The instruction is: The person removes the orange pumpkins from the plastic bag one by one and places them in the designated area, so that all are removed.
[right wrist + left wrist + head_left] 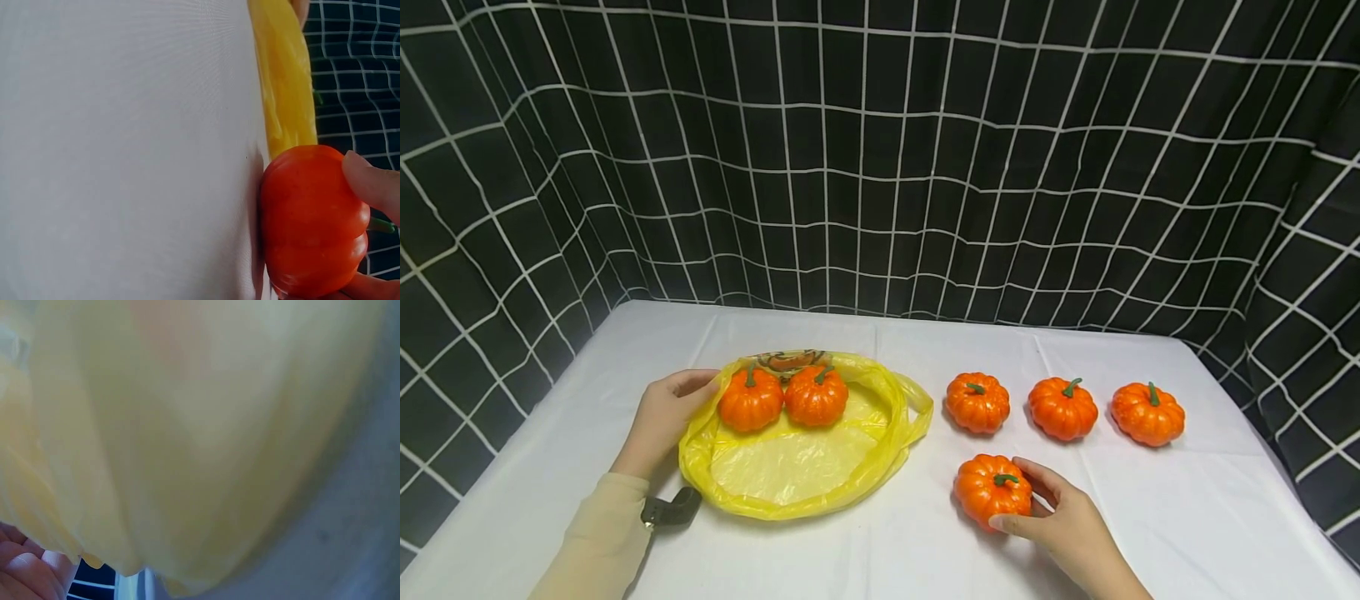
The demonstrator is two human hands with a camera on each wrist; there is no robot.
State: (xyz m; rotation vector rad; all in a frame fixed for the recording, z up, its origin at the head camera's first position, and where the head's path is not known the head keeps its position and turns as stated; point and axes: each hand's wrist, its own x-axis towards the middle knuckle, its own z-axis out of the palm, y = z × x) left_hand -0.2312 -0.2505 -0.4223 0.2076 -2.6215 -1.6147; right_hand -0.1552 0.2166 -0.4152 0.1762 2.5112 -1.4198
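Note:
An open yellow plastic bag [790, 507] lies on the table with its mouth facing up. Inside it, near the back, sit two small orange pumpkins, one on the left [751, 400] and one on the right [817, 397]. My left hand [662, 412] holds the bag's left rim, its fingertips partly hidden by the plastic. In the left wrist view the yellow bag [187, 456] fills most of the picture, blurred. To the right of the bag, my right hand [1067, 525] grips another orange pumpkin [988, 490] from its right side, thumb in front. This pumpkin [315, 219] appears to be at the table surface.
Behind the right hand stand three more orange pumpkins in a row: left [977, 403], middle [1063, 408] and right [1148, 414]. A bag handle loop [919, 412] sticks out toward them. The white-covered table [895, 550] is bordered by a black curtain [880, 167] with a white grid.

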